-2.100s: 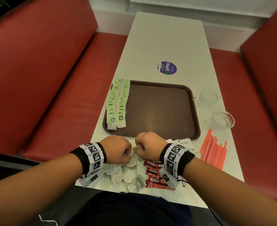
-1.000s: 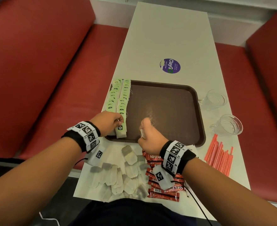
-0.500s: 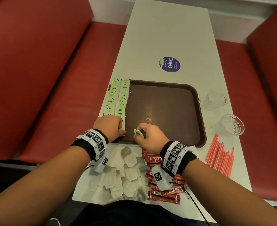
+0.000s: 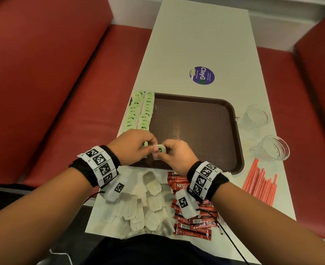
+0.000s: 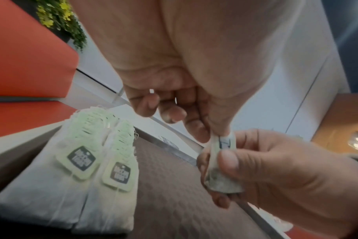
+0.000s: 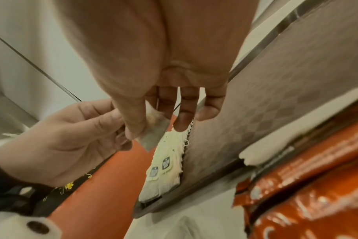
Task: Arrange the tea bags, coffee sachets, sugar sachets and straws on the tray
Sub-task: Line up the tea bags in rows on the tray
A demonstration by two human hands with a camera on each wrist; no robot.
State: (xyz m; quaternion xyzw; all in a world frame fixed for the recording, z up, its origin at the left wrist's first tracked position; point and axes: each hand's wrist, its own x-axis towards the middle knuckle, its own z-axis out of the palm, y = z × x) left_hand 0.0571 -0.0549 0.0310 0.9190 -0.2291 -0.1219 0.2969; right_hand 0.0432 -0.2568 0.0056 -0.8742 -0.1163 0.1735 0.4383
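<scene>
Currently: tea bag (image 4: 158, 152) pinched between left hand (image 4: 133, 145) and right hand (image 4: 174, 156) fingertips over tray (image 4: 232, 142) near edge, likely squaring its tag; rows (image 4: 141, 111) just beyond fingers

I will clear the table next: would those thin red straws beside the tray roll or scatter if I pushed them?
The thin red straws are round and lie loose, so they would probably roll apart. They look light, and they lie near the white table's edge, so some might fall off.
</scene>
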